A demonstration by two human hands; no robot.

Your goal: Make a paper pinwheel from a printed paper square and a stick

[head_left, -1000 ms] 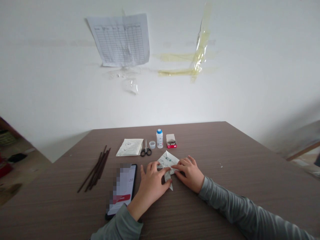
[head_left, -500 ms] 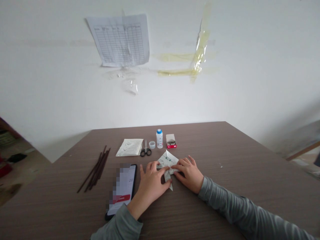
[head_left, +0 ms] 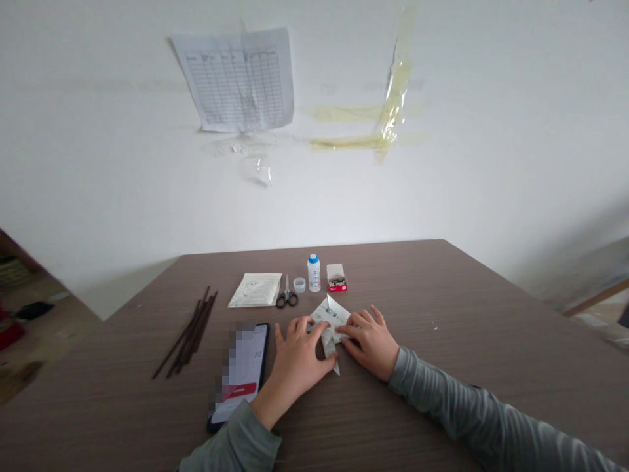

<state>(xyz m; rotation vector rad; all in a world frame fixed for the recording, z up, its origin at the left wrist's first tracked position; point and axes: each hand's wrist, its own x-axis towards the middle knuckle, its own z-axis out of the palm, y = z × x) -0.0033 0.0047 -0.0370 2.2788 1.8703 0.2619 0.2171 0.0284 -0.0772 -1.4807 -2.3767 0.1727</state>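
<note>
Folded pale printed paper (head_left: 332, 313) lies on brown wood-grain table (head_left: 442, 308), edges partly hidden. Left hand (head_left: 301, 357) half open, touching it; right hand (head_left: 373, 341) curled at its right edge, pinch unclear. Dark thin sticks (head_left: 192, 334) overlap, count uncertain. One open red-and-white cardboard box (head_left: 337, 286) holds small metallic bits (head_left: 337, 281); one translucent cup (head_left: 299, 286), contents unclear.

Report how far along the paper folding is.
Already done: the printed paper has folds, with a narrow point toward the person. In hand: the left hand and right hand both touch it. Left: how many folds remain can't be told; the scissors, capped bottle and dark sticks sit apart, unheld.
</note>
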